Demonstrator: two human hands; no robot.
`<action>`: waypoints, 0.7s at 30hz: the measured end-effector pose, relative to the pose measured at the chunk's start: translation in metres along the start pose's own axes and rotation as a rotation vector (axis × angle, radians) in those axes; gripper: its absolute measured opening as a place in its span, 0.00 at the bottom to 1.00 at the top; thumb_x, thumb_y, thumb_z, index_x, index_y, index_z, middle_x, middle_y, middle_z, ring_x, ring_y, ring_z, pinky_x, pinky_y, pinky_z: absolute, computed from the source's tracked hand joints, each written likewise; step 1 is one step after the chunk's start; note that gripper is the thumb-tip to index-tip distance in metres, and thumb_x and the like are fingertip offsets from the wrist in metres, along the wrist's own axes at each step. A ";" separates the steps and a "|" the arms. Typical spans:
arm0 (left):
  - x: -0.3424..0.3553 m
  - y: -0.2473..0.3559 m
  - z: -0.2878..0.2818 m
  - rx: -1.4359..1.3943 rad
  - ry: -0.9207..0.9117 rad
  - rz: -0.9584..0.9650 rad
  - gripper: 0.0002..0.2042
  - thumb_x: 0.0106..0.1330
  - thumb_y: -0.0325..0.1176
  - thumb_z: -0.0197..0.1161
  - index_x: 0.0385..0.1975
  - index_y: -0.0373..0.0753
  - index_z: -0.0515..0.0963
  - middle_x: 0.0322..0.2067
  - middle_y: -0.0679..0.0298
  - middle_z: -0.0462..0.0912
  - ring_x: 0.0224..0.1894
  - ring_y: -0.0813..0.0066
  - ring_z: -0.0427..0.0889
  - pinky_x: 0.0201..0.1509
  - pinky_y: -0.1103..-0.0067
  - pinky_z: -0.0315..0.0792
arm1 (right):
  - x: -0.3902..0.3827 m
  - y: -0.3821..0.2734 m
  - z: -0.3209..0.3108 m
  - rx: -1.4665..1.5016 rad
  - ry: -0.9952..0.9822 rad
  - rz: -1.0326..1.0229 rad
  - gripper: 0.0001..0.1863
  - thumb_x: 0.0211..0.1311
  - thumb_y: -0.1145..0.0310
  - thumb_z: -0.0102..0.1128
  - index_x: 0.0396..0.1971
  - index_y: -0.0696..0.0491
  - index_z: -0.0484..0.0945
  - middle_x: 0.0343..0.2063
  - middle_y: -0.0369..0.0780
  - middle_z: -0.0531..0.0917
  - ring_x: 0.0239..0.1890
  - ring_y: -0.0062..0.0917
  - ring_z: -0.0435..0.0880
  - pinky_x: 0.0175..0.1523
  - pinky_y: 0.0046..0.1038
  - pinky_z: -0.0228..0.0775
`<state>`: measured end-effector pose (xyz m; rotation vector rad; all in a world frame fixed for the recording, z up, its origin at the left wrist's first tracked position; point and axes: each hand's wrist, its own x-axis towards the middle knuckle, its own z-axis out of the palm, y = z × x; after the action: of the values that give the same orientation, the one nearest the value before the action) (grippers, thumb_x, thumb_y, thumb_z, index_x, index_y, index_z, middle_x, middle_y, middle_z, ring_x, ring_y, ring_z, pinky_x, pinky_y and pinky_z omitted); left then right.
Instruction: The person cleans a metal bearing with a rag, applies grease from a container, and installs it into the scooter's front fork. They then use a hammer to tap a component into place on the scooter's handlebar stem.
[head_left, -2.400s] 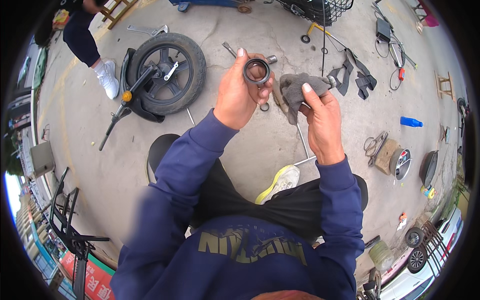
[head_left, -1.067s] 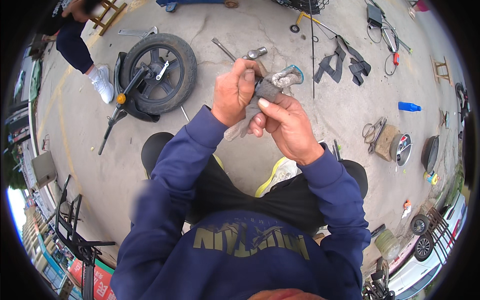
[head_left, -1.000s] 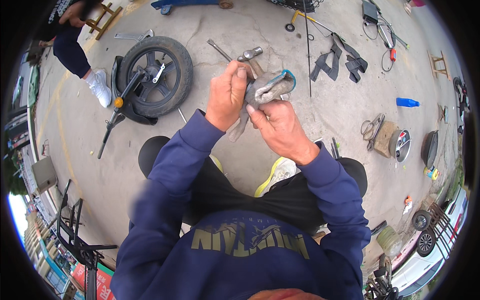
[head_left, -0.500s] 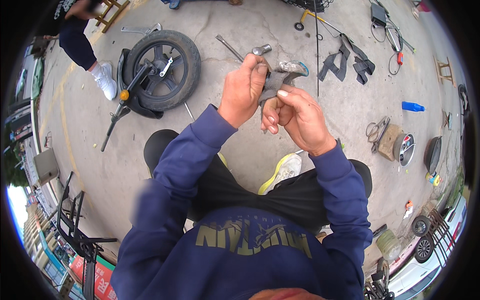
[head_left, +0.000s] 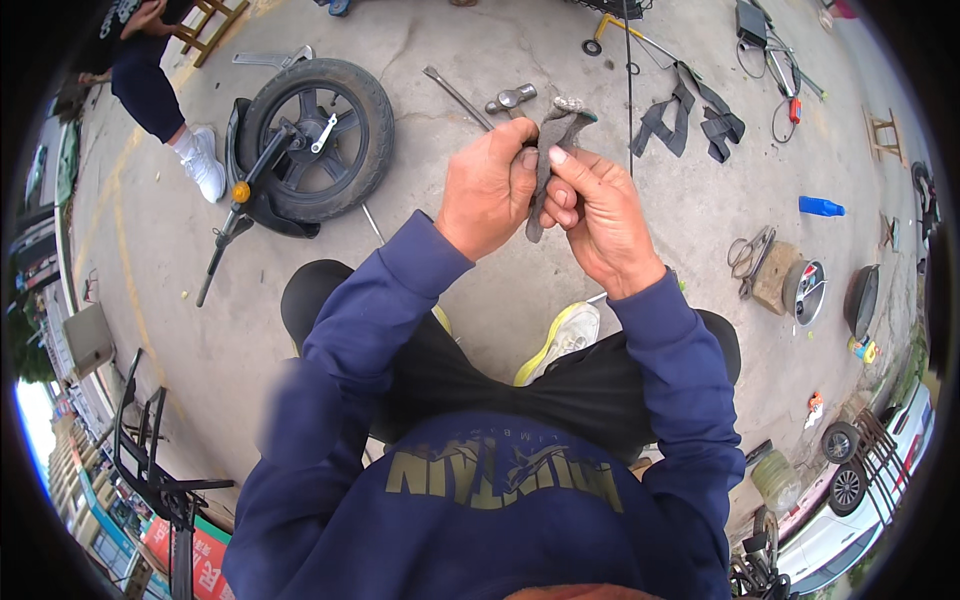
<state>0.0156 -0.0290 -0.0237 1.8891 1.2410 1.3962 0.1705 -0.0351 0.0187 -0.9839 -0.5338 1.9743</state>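
Note:
My left hand (head_left: pixel 485 190) is closed at chest height, thumb bent, gripping a grey knit glove (head_left: pixel 548 150) where the black ring seen earlier is mostly hidden. My right hand (head_left: pixel 600 220) pinches the glove from the right, thumb pressed on it and fingers curled. The glove's pale cuff points up and away, and a narrow part hangs down between my hands. Beyond them on the concrete lie a hammer (head_left: pixel 510 98) and a long steel tool (head_left: pixel 455 95).
A wheel with fork (head_left: pixel 330 140) lies front left beside another person's leg (head_left: pixel 150 95). Black straps (head_left: pixel 720 130), a blue bottle (head_left: pixel 820 205), scissors (head_left: pixel 745 260), a wooden block (head_left: pixel 773 280) and a metal bowl (head_left: pixel 805 292) lie right. A black frame (head_left: pixel 150 450) stands lower left.
My hands came together from holding ring and glove apart, and the glove covered the ring. Since half a second ago the glove has turned, its lower part now hanging straighter between my hands.

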 end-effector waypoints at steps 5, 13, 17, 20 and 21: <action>0.017 0.027 -0.006 -0.237 -0.234 -0.591 0.10 0.80 0.36 0.49 0.47 0.36 0.70 0.24 0.48 0.79 0.26 0.48 0.81 0.32 0.64 0.74 | -0.007 0.005 0.002 -0.304 0.140 -0.206 0.11 0.71 0.68 0.61 0.28 0.56 0.79 0.17 0.31 0.75 0.20 0.13 0.71 0.27 0.21 0.66; 0.002 -0.009 0.012 0.102 -0.192 0.131 0.16 0.65 0.25 0.63 0.50 0.37 0.68 0.32 0.53 0.78 0.36 0.49 0.81 0.36 0.62 0.75 | 0.001 -0.010 -0.007 0.078 0.214 0.042 0.12 0.70 0.63 0.63 0.27 0.51 0.77 0.17 0.28 0.71 0.20 0.15 0.69 0.32 0.24 0.67; 0.009 -0.018 0.016 0.095 -0.213 0.276 0.22 0.61 0.22 0.67 0.53 0.37 0.67 0.38 0.54 0.76 0.38 0.53 0.80 0.41 0.65 0.76 | 0.009 -0.024 -0.023 0.045 0.197 0.099 0.12 0.70 0.64 0.62 0.26 0.50 0.76 0.17 0.28 0.71 0.20 0.14 0.68 0.31 0.23 0.66; 0.013 -0.006 0.016 -0.033 -0.255 0.066 0.20 0.67 0.24 0.65 0.57 0.35 0.67 0.43 0.53 0.80 0.42 0.61 0.85 0.45 0.71 0.79 | 0.003 -0.022 -0.021 -0.077 0.196 -0.088 0.12 0.70 0.64 0.62 0.26 0.51 0.76 0.18 0.28 0.70 0.21 0.14 0.68 0.32 0.23 0.67; 0.018 0.001 0.014 -0.075 -0.248 -0.026 0.20 0.67 0.24 0.66 0.56 0.34 0.68 0.41 0.53 0.79 0.40 0.61 0.84 0.44 0.71 0.78 | 0.004 -0.021 -0.018 -0.123 0.172 -0.178 0.12 0.70 0.64 0.62 0.26 0.52 0.76 0.18 0.28 0.70 0.21 0.14 0.68 0.32 0.23 0.67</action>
<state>0.0300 -0.0125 -0.0192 1.9192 1.0744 1.1380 0.1943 -0.0195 0.0201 -1.1304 -0.6288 1.6982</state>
